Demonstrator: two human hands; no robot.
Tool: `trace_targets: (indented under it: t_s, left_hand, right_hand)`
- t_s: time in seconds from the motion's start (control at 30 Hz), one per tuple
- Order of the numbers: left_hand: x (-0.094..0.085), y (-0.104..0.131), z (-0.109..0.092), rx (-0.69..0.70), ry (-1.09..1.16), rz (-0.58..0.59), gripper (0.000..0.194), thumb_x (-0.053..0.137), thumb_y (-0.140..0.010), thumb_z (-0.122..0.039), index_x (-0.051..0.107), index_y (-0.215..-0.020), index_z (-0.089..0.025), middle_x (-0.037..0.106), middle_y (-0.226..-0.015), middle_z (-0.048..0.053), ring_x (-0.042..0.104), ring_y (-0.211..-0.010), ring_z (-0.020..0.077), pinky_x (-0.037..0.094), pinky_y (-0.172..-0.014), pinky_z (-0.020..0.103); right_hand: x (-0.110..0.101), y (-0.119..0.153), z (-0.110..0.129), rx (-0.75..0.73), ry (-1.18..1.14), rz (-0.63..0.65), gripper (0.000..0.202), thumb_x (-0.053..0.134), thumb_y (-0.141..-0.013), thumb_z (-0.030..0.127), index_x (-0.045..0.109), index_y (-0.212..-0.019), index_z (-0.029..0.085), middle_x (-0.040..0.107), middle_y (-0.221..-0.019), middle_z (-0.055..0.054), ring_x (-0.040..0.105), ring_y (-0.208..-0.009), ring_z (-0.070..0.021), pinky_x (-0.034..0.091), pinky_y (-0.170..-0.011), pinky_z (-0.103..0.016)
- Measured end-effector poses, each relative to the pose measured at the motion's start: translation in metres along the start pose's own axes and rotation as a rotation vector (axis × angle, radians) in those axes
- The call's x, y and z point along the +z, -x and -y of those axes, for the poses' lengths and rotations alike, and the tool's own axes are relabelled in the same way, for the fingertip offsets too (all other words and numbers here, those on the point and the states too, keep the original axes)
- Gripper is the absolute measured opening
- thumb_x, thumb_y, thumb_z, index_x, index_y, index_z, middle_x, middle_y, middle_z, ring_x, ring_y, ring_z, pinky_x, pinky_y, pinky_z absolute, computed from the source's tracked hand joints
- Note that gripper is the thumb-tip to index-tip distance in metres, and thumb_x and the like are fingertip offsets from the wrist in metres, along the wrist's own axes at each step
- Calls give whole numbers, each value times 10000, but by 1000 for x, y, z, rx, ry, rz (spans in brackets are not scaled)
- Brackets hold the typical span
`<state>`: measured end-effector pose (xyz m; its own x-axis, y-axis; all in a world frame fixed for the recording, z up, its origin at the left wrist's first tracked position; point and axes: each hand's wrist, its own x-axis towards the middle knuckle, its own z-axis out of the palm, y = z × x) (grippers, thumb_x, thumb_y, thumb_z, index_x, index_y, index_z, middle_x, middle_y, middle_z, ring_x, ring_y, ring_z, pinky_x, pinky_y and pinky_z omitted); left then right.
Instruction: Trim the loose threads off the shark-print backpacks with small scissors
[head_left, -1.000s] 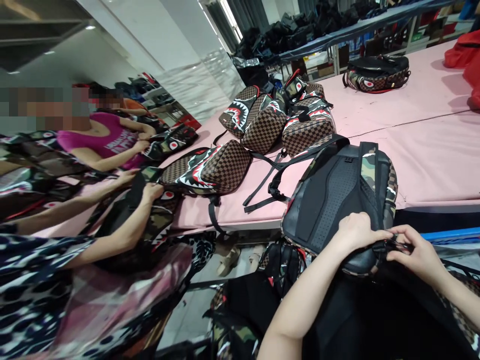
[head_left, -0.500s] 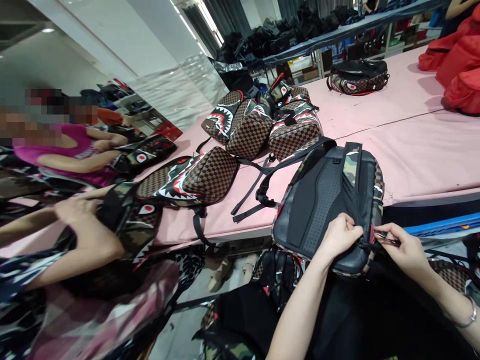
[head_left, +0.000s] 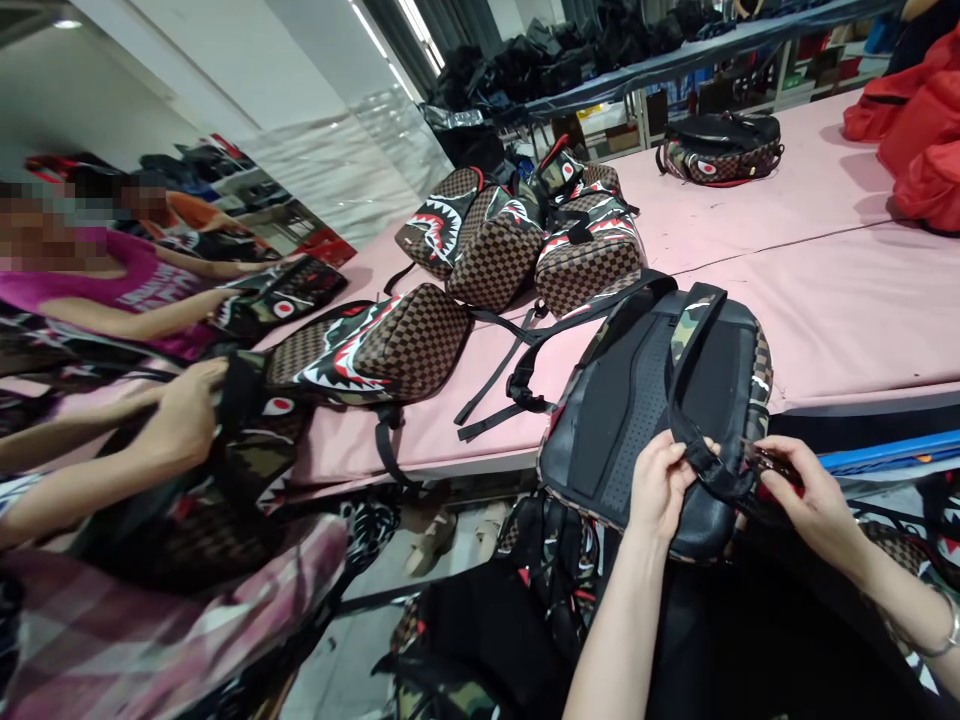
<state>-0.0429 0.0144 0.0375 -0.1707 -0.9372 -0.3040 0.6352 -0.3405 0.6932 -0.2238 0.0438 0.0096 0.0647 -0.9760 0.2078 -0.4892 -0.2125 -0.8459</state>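
Left hand (head_left: 660, 485) pinches a strap (head_left: 678, 392) of the backpack (head_left: 619, 430), lower right of the frame. Right hand (head_left: 811, 500) — apart from the left — grips a dark object (head_left: 775, 463), too unclear to name.

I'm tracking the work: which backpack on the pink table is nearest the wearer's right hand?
The backpack overhanging the table's near edge, black padded back up. The right hand is at its corner; the others lie farther off.

a long pink table (head_left: 840, 310) crosses the middle and right. left of the top middle is a big white post (head_left: 322, 60). a small lamp (head_left: 67, 23) shines at the upper left. dark curtains (head_left: 480, 45) hang up top. gray floor (head_left: 345, 650) shows near the bottom.
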Motion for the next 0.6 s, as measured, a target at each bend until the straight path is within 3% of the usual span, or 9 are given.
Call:
trace_targets:
  t_s: [0.13,0.27,0.43,0.6]
  left_hand:
    - [1,1,1,-16,-27,-6,219,603,-684,-222,600,-856,-86,642,-794,84,615,-732,168,483,-711,293]
    - [0,1,3,-30,-64,-42,232,636,-677,-219,608,-876,-103,618,-833,54,582,-718,112,476,-694,239]
    - [-1,1,4,-60,-56,-65,225,668,-664,-222,589,-841,-108,590,-789,36,582,-739,116,474,-693,233]
    - [-1,1,4,-66,-39,-59,230,668,-682,-231,584,-857,-107,604,-808,46,590,-756,121,474,-702,237]
  right_hand:
    - [-12,-23,5,-333,170,-4,184,529,-839,258,542,-1011,191,582,-952,-72,542,-908,-195,438,-805,-340]
    - [-15,-41,13,-497,246,53,151,532,-844,219,551,-988,180,599,-938,-73,550,-902,-192,434,-799,-346]
    - [-17,-47,18,-569,318,83,51,519,-857,198,559,-876,172,611,-858,-48,557,-798,-166,417,-725,-318]
    - [-19,-46,14,-571,308,110,84,531,-850,203,555,-926,173,605,-888,-52,550,-838,-166,413,-741,-307]
